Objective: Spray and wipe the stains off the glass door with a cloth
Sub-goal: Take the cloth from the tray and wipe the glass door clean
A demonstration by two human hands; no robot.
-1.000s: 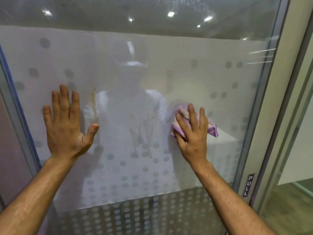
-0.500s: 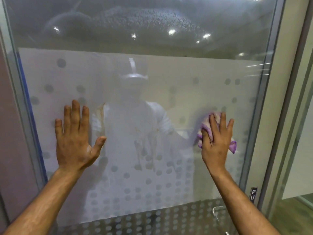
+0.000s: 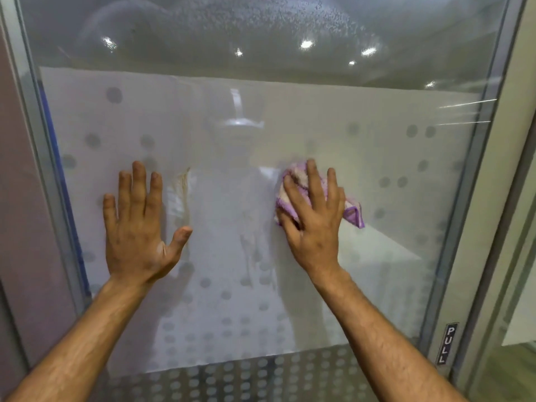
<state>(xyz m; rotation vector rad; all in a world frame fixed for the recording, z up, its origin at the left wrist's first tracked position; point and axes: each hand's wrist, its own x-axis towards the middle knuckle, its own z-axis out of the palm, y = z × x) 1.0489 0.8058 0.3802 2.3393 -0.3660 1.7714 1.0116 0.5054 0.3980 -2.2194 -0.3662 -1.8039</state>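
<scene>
The glass door [image 3: 377, 158] fills the view, frosted with a dot pattern across its middle band. A brownish streak stain [image 3: 184, 181] runs down the glass just right of my left hand's fingers, and fainter streaks [image 3: 249, 245] show lower in the middle. My left hand [image 3: 139, 224] lies flat on the glass with fingers spread and holds nothing. My right hand [image 3: 314, 219] presses a purple and white cloth [image 3: 352, 213] against the glass right of centre; the cloth bunches out above the fingers and to the right. Fine spray droplets [image 3: 261, 27] cover the clear top of the pane.
A metal frame [image 3: 475, 198] borders the door on the right and carries a small PULL label [image 3: 443, 347]. Another frame post [image 3: 32, 140] stands at the left. A wooden floor [image 3: 510, 372] shows past the frame at lower right.
My right hand swept the cloth right toward the frame, then back left to right of centre. My left hand stayed flat on the glass. The view tilted upward a little.
</scene>
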